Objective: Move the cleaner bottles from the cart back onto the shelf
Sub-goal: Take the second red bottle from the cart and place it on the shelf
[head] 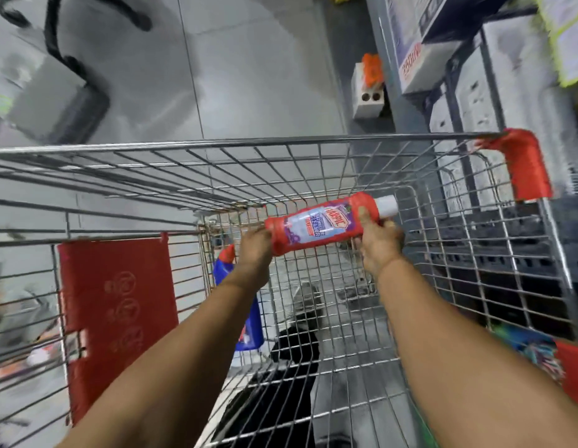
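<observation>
A red cleaner bottle with a white cap and a pale label lies sideways in the air inside the wire cart. My left hand grips its base end. My right hand grips it near the neck, thumb on top. A blue cleaner bottle with a red cap stands at the cart's left inner side, partly hidden behind my left forearm. The shelf is to the right of the cart.
A red child-seat flap hangs at the cart's left. A red corner bumper caps the cart's far right corner. Boxes and a white block sit by the shelf base. A black stool stands on the grey floor.
</observation>
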The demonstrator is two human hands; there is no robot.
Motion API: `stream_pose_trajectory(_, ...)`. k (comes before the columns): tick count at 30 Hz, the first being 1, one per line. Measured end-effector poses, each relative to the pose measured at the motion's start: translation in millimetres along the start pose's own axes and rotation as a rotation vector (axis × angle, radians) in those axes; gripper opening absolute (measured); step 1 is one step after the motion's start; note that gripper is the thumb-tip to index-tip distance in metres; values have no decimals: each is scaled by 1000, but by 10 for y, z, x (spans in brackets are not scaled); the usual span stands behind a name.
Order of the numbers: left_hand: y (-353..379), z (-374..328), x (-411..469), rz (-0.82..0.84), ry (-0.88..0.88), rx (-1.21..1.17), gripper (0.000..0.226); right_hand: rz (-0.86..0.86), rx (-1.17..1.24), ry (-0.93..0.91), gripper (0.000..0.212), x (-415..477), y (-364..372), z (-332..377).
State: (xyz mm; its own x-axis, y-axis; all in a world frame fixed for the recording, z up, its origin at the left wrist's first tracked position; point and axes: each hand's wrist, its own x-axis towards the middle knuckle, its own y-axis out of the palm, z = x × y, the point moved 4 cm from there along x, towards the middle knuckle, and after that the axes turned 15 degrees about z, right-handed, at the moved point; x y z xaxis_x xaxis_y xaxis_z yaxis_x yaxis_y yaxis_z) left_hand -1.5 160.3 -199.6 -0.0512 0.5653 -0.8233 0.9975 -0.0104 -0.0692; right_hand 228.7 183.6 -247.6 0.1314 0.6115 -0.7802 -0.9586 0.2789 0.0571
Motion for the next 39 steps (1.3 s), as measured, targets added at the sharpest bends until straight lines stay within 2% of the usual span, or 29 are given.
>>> stream_pose_trajectory(3, 29, 156, -215, -3, -70, -293, 26, 10, -48, -45, 39, -257, -22, 180)
stream_pose_trajectory(6, -20, 152, -528, 21, -89, -237, 22, 60, -42, -122, 37, -646, -48, 374)
stream_pose_trajectory(8, -52, 126, -757, 82, -45, -103, 36, 112, -67, -220, 42, -1006, -71, 533)
stream_pose_trajectory(10, -37, 52, -1010, 155, 59, 68, 57, 172, -107, -338, 44, -1405, -106, 724)
stream_pose_trajectory(12, 18, -40, -1379, 268, 188, 182, 68, 224, -137, -483, 41, -1913, -185, 932)
stream_pose_trajectory(14, 94, -150, -1781, 403, 306, 268, 67, 273, -151, -650, 37, -2486, -302, 1152)
stream_pose_trajectory(18, 330, -310, -2719, 542, 562, 522, 44, 323, -166, -925, 29, -3723, -613, 1484)
stream_pose_trajectory(21, 701, -212, -3456, 636, 717, 538, 47, 315, -201, -1084, 20, -4697, -961, 1582)
stream_pose_trajectory(24, 1155, -17, -4127, 768, 866, 513, 56, 228, -241, -1216, 20, -5571, -1396, 1503)
stream_pose_trajectory(28, 1715, 197, -4691, 906, 1001, 619, 50, 72, -333, -1301, 30, -6310, -1875, 1222)
stream_pose_trajectory(35, 2804, 918, -5262, 1087, 1108, 901, 49, -349, -409, -1208, 46, -7214, -2898, 256)
stream_pose_trajectory(37, 3168, 1153, -5435, 1145, 1176, 1021, 48, -488, -385, -1180, 53, -7410, -3253, -68)
stream_pose_trajectory(39, 3513, 1358, -5562, 1157, 1236, 1085, 50, -584, -306, -1144, 50, -7534, -3603, -357)
